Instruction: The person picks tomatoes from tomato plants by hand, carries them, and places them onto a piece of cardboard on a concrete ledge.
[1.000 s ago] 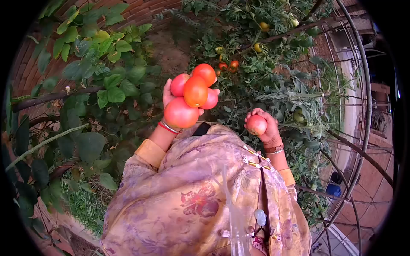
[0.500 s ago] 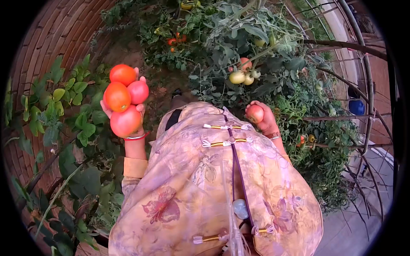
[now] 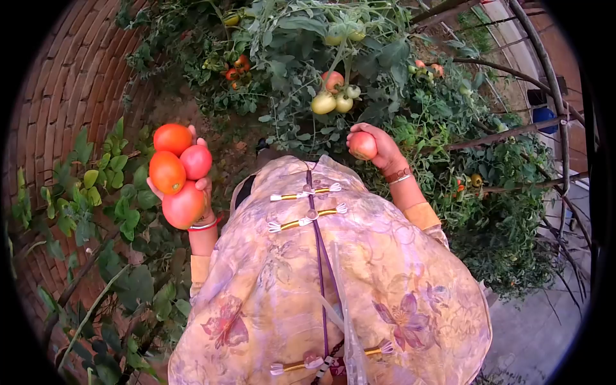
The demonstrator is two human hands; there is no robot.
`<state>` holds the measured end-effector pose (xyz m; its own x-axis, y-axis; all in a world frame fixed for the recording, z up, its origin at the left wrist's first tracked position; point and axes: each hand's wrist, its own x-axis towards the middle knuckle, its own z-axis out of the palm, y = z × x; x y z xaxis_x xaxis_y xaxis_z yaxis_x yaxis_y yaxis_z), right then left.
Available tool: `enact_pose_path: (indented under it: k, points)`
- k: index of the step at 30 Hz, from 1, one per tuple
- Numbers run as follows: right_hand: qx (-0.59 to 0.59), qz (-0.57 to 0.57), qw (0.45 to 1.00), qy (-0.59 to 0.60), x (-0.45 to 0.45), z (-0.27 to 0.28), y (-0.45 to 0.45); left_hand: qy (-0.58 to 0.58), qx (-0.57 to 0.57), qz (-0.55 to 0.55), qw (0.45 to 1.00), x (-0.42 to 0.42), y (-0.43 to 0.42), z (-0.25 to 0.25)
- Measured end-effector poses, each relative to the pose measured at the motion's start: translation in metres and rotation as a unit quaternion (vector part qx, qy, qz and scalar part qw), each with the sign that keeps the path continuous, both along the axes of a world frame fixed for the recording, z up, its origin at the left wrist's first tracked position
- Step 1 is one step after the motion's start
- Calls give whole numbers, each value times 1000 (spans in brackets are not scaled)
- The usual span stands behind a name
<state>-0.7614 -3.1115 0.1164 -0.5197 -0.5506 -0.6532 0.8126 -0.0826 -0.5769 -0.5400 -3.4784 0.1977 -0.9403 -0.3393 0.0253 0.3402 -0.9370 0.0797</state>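
On the left, my left hand [image 3: 204, 187] is cupped under several ripe tomatoes [image 3: 168, 172], two orange-red and two pinkish. Its fingertips curl up around their right side, and most of the palm is hidden beneath the fruit. My right hand [image 3: 386, 154] closes around a single pinkish-red tomato [image 3: 363, 145], ahead of my chest on the right. Just beyond it, a cluster with pale green tomatoes [image 3: 323, 102] and one pink tomato [image 3: 333, 81] hangs from the vine, apart from my fingers.
Tomato plants [image 3: 282, 70] fill the area ahead and to the right. More red tomatoes [image 3: 232, 74] hang farther back. Leafy plants [image 3: 128, 212] grow at left beside a brick wall [image 3: 77, 70]. A frame of wooden poles [image 3: 545, 61] stands on the right, near a blue object [image 3: 544, 119].
My right hand, still holding its tomato, has moved forward and slightly left, showing more forearm. My left hand with its tomatoes sits a little lower in view. The view has shifted slightly.
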Motion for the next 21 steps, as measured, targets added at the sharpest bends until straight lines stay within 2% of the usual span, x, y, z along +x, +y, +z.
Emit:
enact_pose_path:
  k: [10,12,18,21]
  points:
    - [-55,0,998,-29,-2,-25,14,-40,-30,31,998,1,36,11]
    - [-68,-4,997,-33,-3,-29,16,9,41,-6,999,0,43,15]
    - [-81,17,996,-39,-8,-37,21,-12,23,-7,1000,-1,60,24]
    - [-95,19,994,-51,-10,-40,21,-31,15,37,999,2,68,18]
